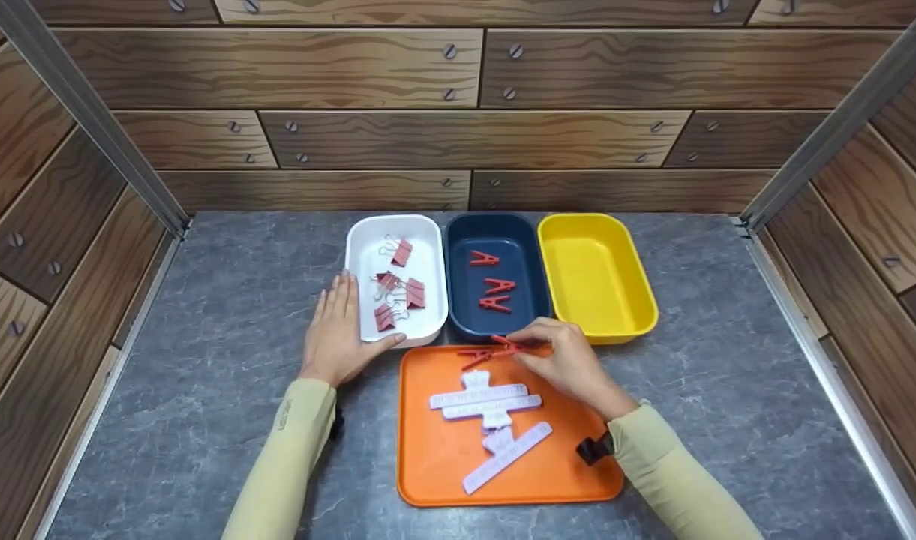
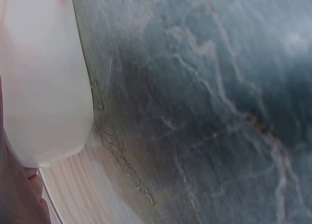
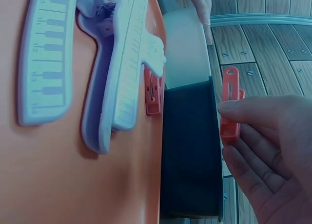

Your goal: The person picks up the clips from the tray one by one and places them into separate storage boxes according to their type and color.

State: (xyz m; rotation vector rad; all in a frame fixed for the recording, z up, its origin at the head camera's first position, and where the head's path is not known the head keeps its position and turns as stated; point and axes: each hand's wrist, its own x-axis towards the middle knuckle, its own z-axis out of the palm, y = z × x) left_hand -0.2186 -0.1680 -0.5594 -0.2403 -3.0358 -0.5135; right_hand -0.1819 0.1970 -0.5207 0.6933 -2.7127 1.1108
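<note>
My right hand point(image 1: 566, 360) pinches a red clothespin point(image 3: 230, 104) between thumb and fingers, above the far edge of the orange tray point(image 1: 427, 465). Another red clothespin point(image 1: 473, 358) lies on the tray just left of it. Three pale purple, long-jawed clips with a piano-key print point(image 1: 507, 457) lie on the tray, two of them close together. My left hand point(image 1: 336, 334) rests along the left side of the white bin point(image 1: 395, 225), fingers straight and thumb at its near rim. Inside that bin are several reddish binder clips point(image 1: 415, 293). Three red clothespins point(image 1: 495, 303) lie in the dark blue bin point(image 1: 533, 262).
A yellow bin point(image 1: 596, 281) with nothing in it stands right of the blue one, the three bins side by side behind the tray. Grey marbled tabletop point(image 1: 225, 315) surrounds them. Wood-patterned walls point(image 1: 473, 139) close off the back and both sides.
</note>
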